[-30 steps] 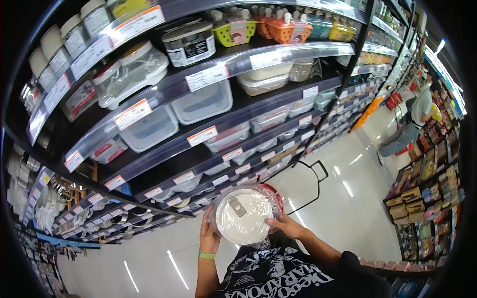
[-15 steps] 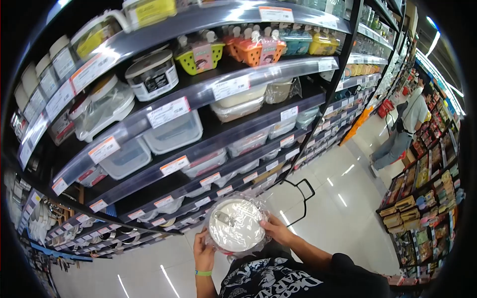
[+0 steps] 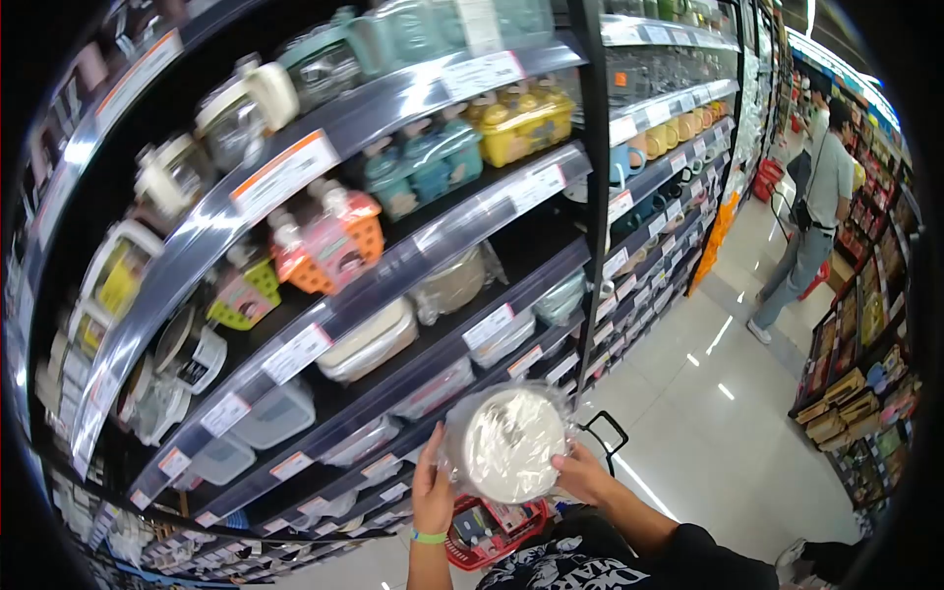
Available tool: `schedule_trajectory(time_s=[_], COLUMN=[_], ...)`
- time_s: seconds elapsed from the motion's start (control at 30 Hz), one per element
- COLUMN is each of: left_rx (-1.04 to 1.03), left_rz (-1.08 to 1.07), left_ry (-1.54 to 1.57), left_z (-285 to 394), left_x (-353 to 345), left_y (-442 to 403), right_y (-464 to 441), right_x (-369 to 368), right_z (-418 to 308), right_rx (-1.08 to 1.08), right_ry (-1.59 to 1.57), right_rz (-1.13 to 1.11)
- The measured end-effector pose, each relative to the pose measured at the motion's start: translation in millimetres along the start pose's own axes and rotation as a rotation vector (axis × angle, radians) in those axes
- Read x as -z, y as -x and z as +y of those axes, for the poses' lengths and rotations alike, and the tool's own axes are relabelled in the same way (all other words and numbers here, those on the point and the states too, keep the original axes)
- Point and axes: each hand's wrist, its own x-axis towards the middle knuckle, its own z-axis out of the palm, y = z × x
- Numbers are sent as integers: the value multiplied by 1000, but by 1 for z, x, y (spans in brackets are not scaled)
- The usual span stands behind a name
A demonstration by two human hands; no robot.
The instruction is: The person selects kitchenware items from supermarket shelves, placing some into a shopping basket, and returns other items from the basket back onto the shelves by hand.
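Note:
A round white lidded container (image 3: 513,442), wrapped in clear plastic, is held out in front of me at the lower middle of the head view. My left hand (image 3: 431,482) grips its left side, a yellow-green band round the wrist. On the right edge, my right hand (image 3: 582,474) has its thumb over the rim and its other fingers partly hidden beneath. Light glares off the wrapping across the lid. Below the container, a red shopping basket (image 3: 479,560) with packaged goods in it is partly in view.
Shelves with price tags fill the left, holding yellow popsicle moulds (image 3: 521,123), clear boxes (image 3: 270,413) and jugs (image 3: 241,113). A black handle (image 3: 612,433) stands out to the container's right. Along the tiled aisle (image 3: 678,423), another person (image 3: 826,187) stands near the opposite shelves (image 3: 865,334).
My view has shifted along the shelves, so the goods appear larger and further left. Both hands still hold the container, now further right and higher in view. The red basket has come into sight.

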Motion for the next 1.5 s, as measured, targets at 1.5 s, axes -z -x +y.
schedule_trajectory(time_s=[1.5], left_rx=[97], left_rz=[-237], left_ry=[-341], left_z=[-2], left_x=[-125], left_y=[-139], right_y=[-185], right_x=[-75], right_z=[-240], right_rx=[1019], right_ry=[1359], right_rz=[315])
